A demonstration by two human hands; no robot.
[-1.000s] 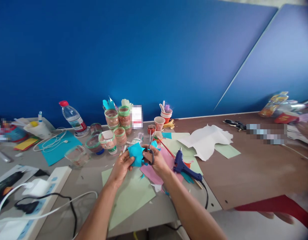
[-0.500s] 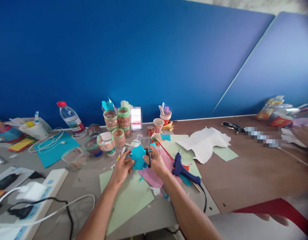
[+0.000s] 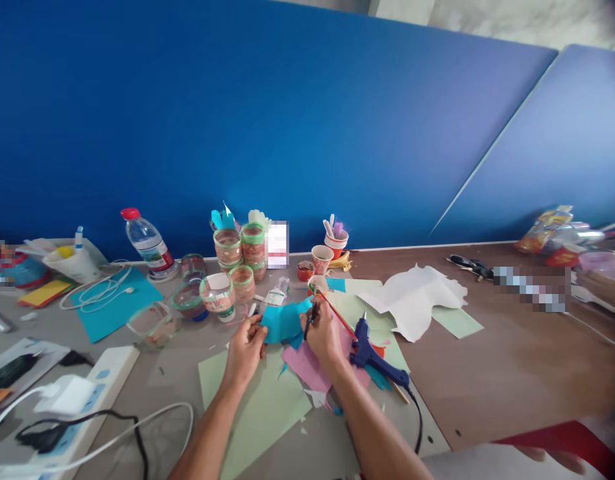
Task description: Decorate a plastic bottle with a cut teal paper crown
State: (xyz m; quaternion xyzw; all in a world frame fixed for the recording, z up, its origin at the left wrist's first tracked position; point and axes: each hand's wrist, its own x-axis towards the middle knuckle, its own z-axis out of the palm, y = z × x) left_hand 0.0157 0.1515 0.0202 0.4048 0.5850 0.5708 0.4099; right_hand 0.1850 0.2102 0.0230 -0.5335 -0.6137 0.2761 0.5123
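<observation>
Between my two hands is a piece of blue paper (image 3: 281,323), raised over the tabletop. My left hand (image 3: 246,343) pinches its left edge between thumb and fingers. Black-handled scissors (image 3: 312,321) are in the closed fingers of my right hand (image 3: 326,337), at the right end of the paper; their blades are hard to make out. Below lie pink paper (image 3: 307,365) and a pale green sheet (image 3: 260,407). A dark blue hot glue gun (image 3: 374,353) rests just right of my right hand.
Green-rimmed clear cups (image 3: 227,247) are stacked behind my left hand, near a water bottle (image 3: 150,250). A power strip (image 3: 100,383) with cables lies at left. Torn white paper (image 3: 420,300) is on the right. Another person's hand (image 3: 612,293) shows at the far right.
My right hand with the scissors has shifted slightly right and turned, so the blades no longer point upright. The blue paper now looks wider between my hands. The view has tilted slightly.
</observation>
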